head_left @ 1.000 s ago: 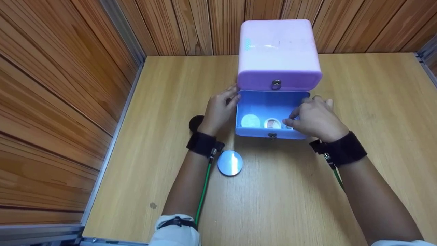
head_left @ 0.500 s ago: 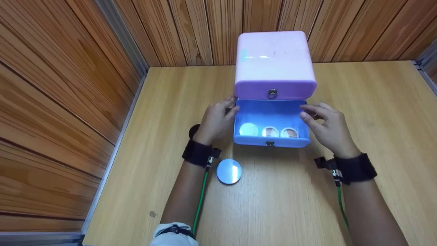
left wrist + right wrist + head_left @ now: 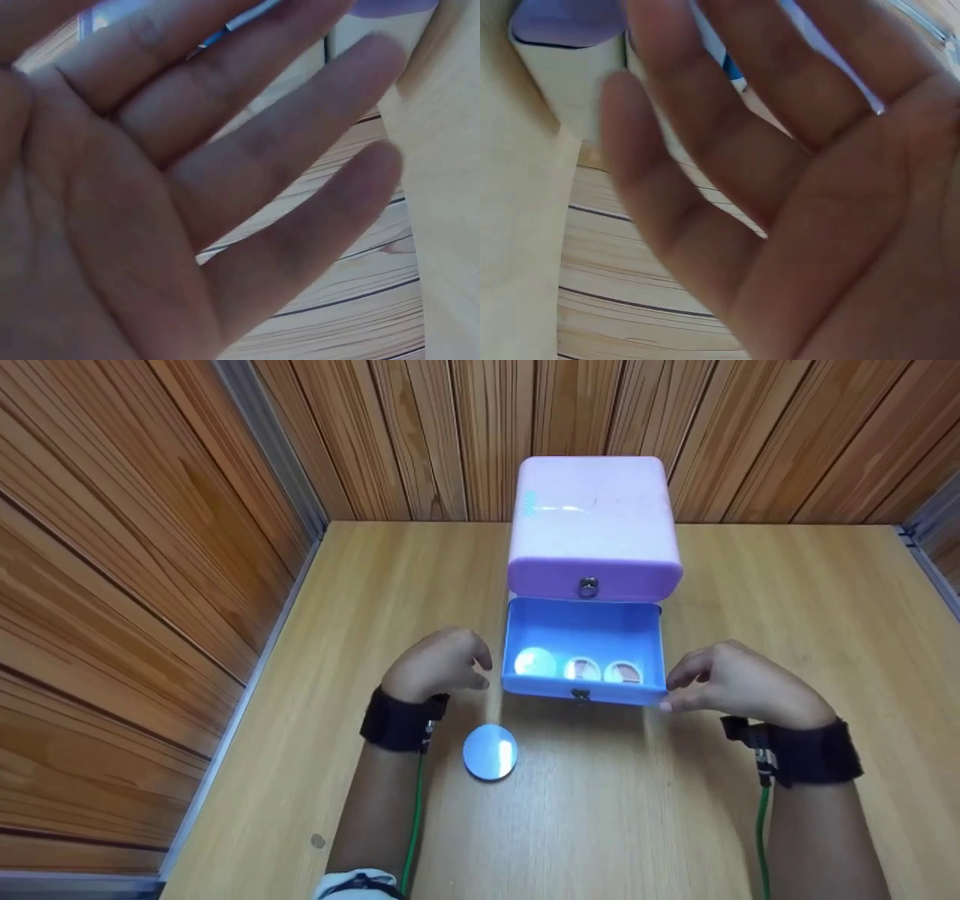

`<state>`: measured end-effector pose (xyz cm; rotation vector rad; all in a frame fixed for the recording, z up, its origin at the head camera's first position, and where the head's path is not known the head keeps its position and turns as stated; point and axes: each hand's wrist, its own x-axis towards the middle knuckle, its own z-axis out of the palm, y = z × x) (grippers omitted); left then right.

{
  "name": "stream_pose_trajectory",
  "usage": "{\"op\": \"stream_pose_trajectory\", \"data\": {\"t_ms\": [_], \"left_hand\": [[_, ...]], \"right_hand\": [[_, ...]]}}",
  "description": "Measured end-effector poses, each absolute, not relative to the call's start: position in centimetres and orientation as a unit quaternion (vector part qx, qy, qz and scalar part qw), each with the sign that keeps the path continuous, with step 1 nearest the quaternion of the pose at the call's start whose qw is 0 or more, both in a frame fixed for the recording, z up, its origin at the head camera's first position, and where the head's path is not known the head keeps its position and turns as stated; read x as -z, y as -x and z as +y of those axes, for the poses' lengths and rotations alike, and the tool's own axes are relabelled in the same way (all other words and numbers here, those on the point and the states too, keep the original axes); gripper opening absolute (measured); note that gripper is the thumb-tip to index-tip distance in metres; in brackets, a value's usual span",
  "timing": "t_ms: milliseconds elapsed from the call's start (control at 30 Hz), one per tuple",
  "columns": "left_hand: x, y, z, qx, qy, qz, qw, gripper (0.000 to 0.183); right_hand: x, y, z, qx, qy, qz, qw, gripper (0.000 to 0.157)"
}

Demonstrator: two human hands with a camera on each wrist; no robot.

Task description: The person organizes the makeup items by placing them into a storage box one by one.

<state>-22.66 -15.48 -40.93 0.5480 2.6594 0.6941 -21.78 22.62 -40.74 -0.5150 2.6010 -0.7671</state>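
A pink and purple box (image 3: pixel 596 521) has its blue lower drawer (image 3: pixel 585 619) pulled out toward me. Along the drawer's front lie a pale round disc (image 3: pixel 535 661) and two small round cases, the left case (image 3: pixel 582 669) and the right case (image 3: pixel 623 672), with brownish segments. My left hand (image 3: pixel 439 666) hovers left of the drawer, apart from it, fingers loosely bent and holding nothing; in the left wrist view they are spread. At the drawer's front right corner are the thumb and fingertips of my right hand (image 3: pixel 750 682), relaxed; whether they touch it is hard to tell.
A shiny blue round disc (image 3: pixel 490 752) lies on the wooden table (image 3: pixel 585 825) in front of the drawer. Wood-panelled walls (image 3: pixel 420 442) stand behind and to the left. Each wrist carries a black strap with a green cable.
My left hand has left the drawer's side and moved left and nearer. My right hand has come out of the drawer to its front right corner. The drawer remains out.
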Motion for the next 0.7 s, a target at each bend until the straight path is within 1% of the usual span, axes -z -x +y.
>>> {"op": "stream_pose_trajectory", "data": {"t_ms": [33, 133, 200, 267, 367, 467, 633, 667, 700], "left_hand": [[41.0, 22.7, -15.4, -0.238, -0.198, 0.934, 0.179, 0.021], [41.3, 22.8, -14.9, -0.229, -0.216, 0.928, 0.2, 0.012], [41.6, 22.8, -14.6, -0.226, -0.225, 0.926, 0.202, 0.006], [41.9, 22.9, -14.3, -0.226, -0.229, 0.925, 0.2, 0.005], [42.1, 22.7, -14.3, -0.227, -0.221, 0.929, 0.192, 0.002], [42.1, 22.6, -14.3, -0.225, -0.218, 0.931, 0.188, 0.003], [41.6, 22.4, -13.8, -0.221, -0.228, 0.933, 0.172, 0.005], [41.4, 22.4, -13.7, -0.22, -0.229, 0.933, 0.169, 0.007], [41.2, 22.3, -13.6, -0.219, -0.229, 0.934, 0.166, 0.009]], "right_hand": [[40.9, 21.8, 22.4, 0.269, 0.188, 0.925, 0.194, 0.041], [41.6, 21.8, 21.8, 0.26, 0.204, 0.924, 0.192, 0.021], [42.0, 21.8, 21.5, 0.259, 0.215, 0.923, 0.186, 0.008], [42.2, 21.8, 21.4, 0.259, 0.217, 0.924, 0.18, 0.002], [42.4, 21.8, 21.3, 0.255, 0.228, 0.924, 0.169, 0.001], [42.3, 21.9, 21.3, 0.249, 0.242, 0.925, 0.156, 0.009], [41.5, 21.6, 21.9, 0.243, 0.253, 0.927, 0.131, 0.004], [41.3, 21.6, 22.1, 0.241, 0.253, 0.928, 0.125, 0.002], [41.1, 21.5, 22.2, 0.242, 0.254, 0.929, 0.119, 0.003]]}}
